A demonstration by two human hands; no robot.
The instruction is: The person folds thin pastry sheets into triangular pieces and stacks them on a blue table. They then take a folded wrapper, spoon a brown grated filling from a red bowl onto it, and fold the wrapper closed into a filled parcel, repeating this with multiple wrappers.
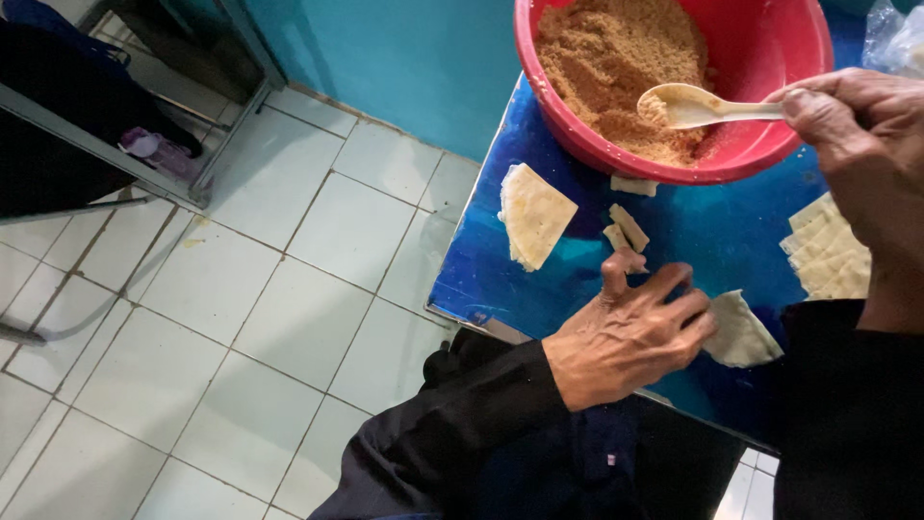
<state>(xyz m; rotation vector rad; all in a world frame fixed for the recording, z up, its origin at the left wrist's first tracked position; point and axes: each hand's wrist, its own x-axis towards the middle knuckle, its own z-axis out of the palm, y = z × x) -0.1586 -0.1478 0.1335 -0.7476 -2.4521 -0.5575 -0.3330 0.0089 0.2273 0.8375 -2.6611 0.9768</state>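
Note:
My right hand (866,144) grips the handle of a cream plastic spoon (688,104), whose bowl dips into brown crumbly filling (616,58) inside a red plastic basin (760,58). My left hand (630,332) rests on the blue table (712,231), fingers spread and pressing the edge of a pale dough sheet (741,332). A folded, filled dough piece (531,214) lies at the table's left edge. Small rolled dough pieces (626,229) sit just beyond my left fingers.
A stack of square dough sheets (828,252) lies at the right of the table. A clear plastic bag (895,34) shows at the top right. White tiled floor (241,289) lies to the left, with a metal-framed bench (96,144) and a turquoise wall (414,58).

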